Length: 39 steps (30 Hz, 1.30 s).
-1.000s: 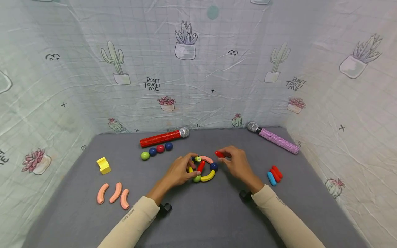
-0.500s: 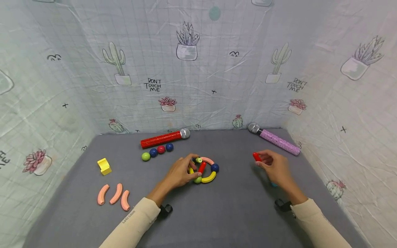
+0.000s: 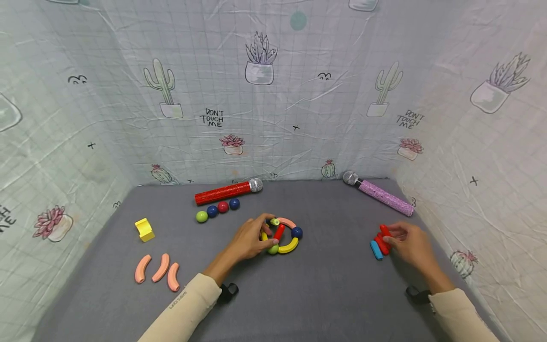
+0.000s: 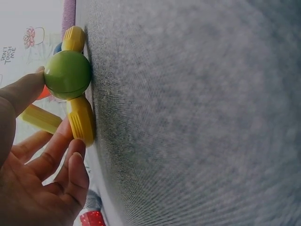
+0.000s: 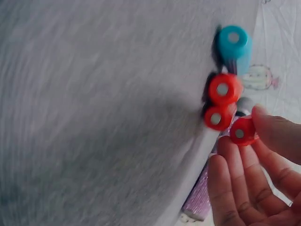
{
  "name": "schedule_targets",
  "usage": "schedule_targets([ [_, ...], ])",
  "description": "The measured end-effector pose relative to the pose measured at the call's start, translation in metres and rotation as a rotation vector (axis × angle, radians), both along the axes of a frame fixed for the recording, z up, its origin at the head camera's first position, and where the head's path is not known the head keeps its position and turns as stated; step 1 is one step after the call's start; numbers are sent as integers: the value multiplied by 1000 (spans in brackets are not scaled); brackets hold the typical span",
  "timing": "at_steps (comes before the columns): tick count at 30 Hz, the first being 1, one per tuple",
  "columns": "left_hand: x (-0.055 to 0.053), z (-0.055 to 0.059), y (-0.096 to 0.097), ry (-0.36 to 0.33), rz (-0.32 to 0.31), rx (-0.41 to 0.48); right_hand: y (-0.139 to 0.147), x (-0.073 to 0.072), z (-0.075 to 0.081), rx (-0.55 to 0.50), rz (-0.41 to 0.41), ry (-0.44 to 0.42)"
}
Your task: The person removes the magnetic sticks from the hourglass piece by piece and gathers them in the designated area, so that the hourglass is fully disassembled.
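Observation:
My left hand (image 3: 249, 239) holds the left side of a ring of magnetic rods and balls. Its thumb touches the green ball (image 4: 68, 74), and its fingers lie along a curved yellow rod (image 4: 81, 121). A straight red rod (image 3: 279, 232) crosses the ring's inside; a yellow-green rod (image 3: 275, 222) juts up at the back. Over on the right, my right hand (image 3: 412, 242) pinches a red magnetic rod (image 5: 243, 132) between thumb and fingers. Two more red rods (image 5: 225, 89) and a blue rod (image 3: 376, 250) lie side by side right next to it.
A red microphone (image 3: 223, 193) and a purple one (image 3: 386, 196) lie toward the back. Several balls (image 3: 223, 207) form a row before the red one. At left are a yellow block (image 3: 145, 230) and three pink curved rods (image 3: 160, 268). Printed cloth walls (image 3: 273, 104) enclose the table.
My right hand has carried the red rod from beside the ring across to the right, down to the red and blue rods. The left hand has stayed at the ring.

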State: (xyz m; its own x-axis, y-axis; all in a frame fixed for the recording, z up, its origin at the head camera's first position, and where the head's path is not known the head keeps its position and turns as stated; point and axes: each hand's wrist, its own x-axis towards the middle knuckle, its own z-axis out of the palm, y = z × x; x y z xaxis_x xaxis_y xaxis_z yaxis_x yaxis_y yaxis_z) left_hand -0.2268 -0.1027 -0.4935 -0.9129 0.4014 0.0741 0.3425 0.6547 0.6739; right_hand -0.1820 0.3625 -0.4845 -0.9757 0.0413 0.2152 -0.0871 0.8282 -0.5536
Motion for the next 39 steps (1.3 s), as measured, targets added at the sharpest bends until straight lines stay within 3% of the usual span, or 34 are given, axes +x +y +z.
schedule_targets([
  [13,0,0,-3,-29,-44,25,21,0,-6,80,-43,-119],
  [16,0,-1,-3,-37,-44,24,21,1,-7,94,-42,-107],
  [20,-1,0,-2,-39,-33,11,13,3,-4,104,-56,-23],
  [25,-2,1,-2,-34,-20,12,-20,4,12,66,-33,106],
  [30,-3,1,-2,-31,-21,4,-62,-5,21,-25,48,163],
  [34,-3,1,-3,-25,-21,-17,-97,-14,20,-131,134,145],
  [39,-4,0,-3,-28,-22,-15,-144,-19,18,-245,257,25],
])
